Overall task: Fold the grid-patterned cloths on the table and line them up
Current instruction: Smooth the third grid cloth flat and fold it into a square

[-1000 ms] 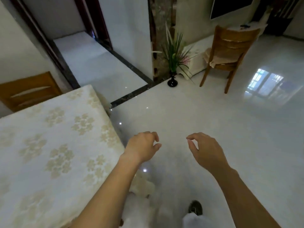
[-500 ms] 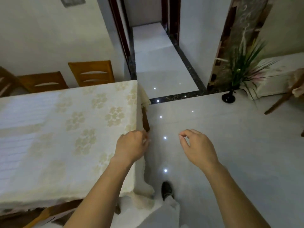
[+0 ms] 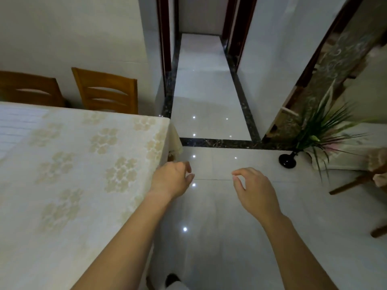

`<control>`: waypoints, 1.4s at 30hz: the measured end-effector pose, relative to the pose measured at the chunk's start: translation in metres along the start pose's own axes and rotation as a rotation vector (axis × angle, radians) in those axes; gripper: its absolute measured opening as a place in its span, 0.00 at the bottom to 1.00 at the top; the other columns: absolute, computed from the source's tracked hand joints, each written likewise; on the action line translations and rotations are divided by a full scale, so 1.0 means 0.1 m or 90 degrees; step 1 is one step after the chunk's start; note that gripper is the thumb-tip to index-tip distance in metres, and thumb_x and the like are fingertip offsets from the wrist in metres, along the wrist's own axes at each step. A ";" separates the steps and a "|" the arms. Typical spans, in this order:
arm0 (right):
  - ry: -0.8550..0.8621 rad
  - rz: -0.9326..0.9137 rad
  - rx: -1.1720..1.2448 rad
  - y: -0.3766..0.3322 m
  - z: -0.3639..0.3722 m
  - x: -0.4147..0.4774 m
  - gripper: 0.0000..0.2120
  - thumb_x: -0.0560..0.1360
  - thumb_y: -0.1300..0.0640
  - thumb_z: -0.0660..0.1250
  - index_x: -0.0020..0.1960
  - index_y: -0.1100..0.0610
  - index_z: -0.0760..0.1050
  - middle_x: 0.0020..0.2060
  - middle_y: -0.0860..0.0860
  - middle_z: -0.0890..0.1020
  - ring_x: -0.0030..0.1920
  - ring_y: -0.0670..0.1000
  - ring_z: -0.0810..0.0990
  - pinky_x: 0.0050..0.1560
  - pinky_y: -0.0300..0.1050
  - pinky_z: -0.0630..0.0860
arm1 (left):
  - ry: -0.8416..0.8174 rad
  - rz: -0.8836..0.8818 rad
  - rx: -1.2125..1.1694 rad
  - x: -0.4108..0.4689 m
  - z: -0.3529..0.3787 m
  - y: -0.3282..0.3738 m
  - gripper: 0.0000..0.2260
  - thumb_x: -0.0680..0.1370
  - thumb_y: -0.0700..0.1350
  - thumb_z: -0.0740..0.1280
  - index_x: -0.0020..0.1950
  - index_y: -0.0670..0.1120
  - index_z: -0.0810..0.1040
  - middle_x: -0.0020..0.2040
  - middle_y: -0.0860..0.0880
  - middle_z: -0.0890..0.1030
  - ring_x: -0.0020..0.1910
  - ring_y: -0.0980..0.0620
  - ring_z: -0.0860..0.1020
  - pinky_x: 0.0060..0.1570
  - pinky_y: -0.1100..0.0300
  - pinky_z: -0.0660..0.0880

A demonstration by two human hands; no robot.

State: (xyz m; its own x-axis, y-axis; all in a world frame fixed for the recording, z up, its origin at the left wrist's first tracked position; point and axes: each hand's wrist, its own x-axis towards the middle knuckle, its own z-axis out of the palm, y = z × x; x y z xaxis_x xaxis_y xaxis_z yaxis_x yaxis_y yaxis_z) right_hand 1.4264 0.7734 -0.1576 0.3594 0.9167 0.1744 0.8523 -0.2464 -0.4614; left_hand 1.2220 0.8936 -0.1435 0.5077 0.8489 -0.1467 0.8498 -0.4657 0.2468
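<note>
step in hand reads as approach, no folding begun: left hand hangs at the edge of the bench, right hand out over the floor, both loosely curled and empty. a pale lined cloth, probably one of the grid-patterned cloths, lies flat at the bench's far left, well apart from either hand. next move likely calls for facing the bench and reaching left to pinch a cloth edge.
</note>
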 end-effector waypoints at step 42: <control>-0.548 -0.630 0.053 -2.54 2.63 3.80 0.13 0.82 0.49 0.60 0.64 0.49 0.77 0.61 0.46 0.80 0.59 0.49 0.79 0.58 0.44 0.76 | 0.139 -0.738 -0.108 1.15 -0.25 -2.32 0.16 0.82 0.59 0.62 0.66 0.53 0.75 0.71 0.52 0.72 0.65 0.47 0.74 0.63 0.53 0.70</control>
State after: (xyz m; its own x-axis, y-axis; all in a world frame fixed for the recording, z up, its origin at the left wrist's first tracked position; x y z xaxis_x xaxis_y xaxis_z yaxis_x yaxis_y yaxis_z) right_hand 1.2466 1.2666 -0.2030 -0.7819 0.6106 -0.1254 0.5769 0.6326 -0.5167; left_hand 1.0800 1.1053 -0.1940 -0.5997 0.7739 -0.2039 0.7483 0.6325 0.1998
